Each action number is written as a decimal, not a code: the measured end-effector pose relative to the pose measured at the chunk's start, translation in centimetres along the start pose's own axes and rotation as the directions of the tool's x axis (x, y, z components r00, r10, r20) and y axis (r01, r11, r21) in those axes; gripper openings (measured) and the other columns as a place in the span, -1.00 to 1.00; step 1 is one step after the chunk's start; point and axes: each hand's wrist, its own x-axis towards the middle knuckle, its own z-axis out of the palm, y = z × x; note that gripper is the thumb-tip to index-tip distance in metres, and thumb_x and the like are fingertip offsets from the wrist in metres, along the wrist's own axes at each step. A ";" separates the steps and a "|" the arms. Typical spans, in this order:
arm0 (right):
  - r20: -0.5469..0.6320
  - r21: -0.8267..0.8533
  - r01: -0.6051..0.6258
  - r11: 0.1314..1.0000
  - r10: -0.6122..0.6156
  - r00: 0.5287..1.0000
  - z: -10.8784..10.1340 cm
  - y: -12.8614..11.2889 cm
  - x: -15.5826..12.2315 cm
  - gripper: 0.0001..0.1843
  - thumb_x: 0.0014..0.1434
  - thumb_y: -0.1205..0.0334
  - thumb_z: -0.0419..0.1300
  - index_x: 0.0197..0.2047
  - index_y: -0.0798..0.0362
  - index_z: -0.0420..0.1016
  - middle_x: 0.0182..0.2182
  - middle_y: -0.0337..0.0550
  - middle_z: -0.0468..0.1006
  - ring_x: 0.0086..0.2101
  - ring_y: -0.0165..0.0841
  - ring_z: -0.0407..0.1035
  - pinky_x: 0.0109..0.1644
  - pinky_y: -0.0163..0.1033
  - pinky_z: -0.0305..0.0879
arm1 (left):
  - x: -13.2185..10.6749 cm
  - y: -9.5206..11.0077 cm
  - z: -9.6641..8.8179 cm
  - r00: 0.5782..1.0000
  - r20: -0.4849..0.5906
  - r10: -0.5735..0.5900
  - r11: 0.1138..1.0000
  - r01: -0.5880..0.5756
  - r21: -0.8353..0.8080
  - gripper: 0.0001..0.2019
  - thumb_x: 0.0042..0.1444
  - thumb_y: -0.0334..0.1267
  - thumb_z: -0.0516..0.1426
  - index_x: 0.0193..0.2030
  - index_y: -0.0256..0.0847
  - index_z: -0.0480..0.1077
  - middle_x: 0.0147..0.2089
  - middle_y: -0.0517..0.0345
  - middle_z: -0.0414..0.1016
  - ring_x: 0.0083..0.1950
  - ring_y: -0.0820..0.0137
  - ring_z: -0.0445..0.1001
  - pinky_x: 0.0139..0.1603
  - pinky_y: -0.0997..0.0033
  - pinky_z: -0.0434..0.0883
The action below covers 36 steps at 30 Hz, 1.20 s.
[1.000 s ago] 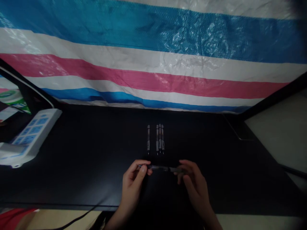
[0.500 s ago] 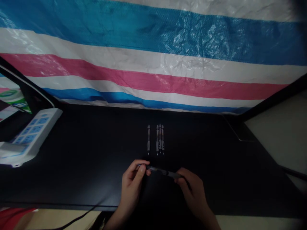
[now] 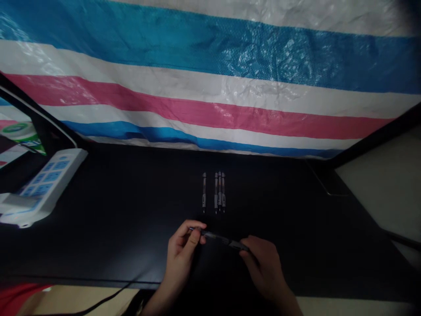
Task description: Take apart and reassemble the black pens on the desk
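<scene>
Both my hands hold one dark pen (image 3: 219,237) crosswise above the black table (image 3: 115,219). My left hand (image 3: 182,252) pinches the pen's left end between thumb and fingers. My right hand (image 3: 263,263) is closed on the pen's right end, which sits lower than the left. Just beyond the hands, several grey pens (image 3: 215,192) lie side by side on the table, pointing away from me, one a little apart on the left.
A white power strip (image 3: 39,188) with blue sockets lies at the table's left edge. A blue, white and pink striped plastic sheet (image 3: 210,87) hangs behind the table. A black cable (image 3: 105,298) runs below the near edge. Pale floor shows at the right.
My right hand has dropped and closed more tightly on the pen's right end, tilting the pen down to the right. My left hand has stayed put.
</scene>
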 end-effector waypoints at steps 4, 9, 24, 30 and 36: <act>-0.009 0.046 -0.032 0.998 0.033 0.999 0.3 -0.2 0.5 -0.81 0.32 0.21 0.04 -0.24 0.00 0.47 -0.44 -0.15 0.60 -0.47 -0.32 0.49 -0.41 -0.28 0.32 | 0.1 0.2 0.4 0.999 -0.033 -0.014 0.999 0.012 -0.048 -0.70 0.08 0.00 0.24 -0.24 -0.22 0.50 -0.53 0.23 0.38 -0.46 0.48 0.29 -0.42 0.56 0.21; 0.030 0.084 -0.065 0.994 0.063 0.998 1.3 -1.1 1.9 -0.85 0.30 0.22 0.08 -0.17 0.02 0.46 -0.37 -0.14 0.62 -0.39 -0.30 0.53 -0.31 -0.27 0.36 | 0.6 1.5 1.5 0.998 -0.053 0.020 0.989 -0.027 -0.145 -0.71 0.05 -0.11 0.28 -0.13 -0.20 0.48 -0.37 0.17 0.48 -0.34 0.44 0.43 -0.27 0.51 0.36; -0.052 0.121 -0.007 0.993 0.014 0.999 1.9 -1.4 2.9 -0.73 0.31 0.32 -0.04 -0.10 0.02 0.47 -0.48 -0.25 0.53 -0.48 -0.40 0.47 -0.38 -0.34 0.36 | 6.7 4.8 1.1 0.945 0.006 0.327 0.933 -0.322 -0.159 -0.66 0.07 -0.29 0.26 -0.01 -0.11 0.33 -0.29 0.28 0.39 -0.41 0.44 0.56 -0.42 0.50 0.48; -0.062 0.105 0.029 0.994 -0.022 0.998 2.0 -1.7 3.1 -0.75 0.31 0.33 -0.03 -0.12 0.03 0.47 -0.45 -0.25 0.56 -0.45 -0.42 0.48 -0.35 -0.35 0.37 | 7.1 4.3 0.8 0.945 -0.026 0.326 0.934 -0.326 -0.147 -0.65 0.10 -0.30 0.24 0.05 -0.11 0.35 -0.28 0.24 0.43 -0.42 0.48 0.55 -0.42 0.53 0.47; -0.035 0.110 0.032 0.993 -0.028 0.999 2.3 -1.5 2.9 -0.76 0.31 0.34 -0.03 -0.09 0.01 0.44 -0.39 -0.26 0.59 -0.42 -0.42 0.50 -0.33 -0.33 0.37 | 7.1 4.4 0.8 0.943 -0.060 0.326 0.932 -0.332 -0.145 -0.67 0.04 -0.30 0.28 -0.03 -0.18 0.37 -0.31 0.22 0.48 -0.43 0.46 0.56 -0.40 0.53 0.47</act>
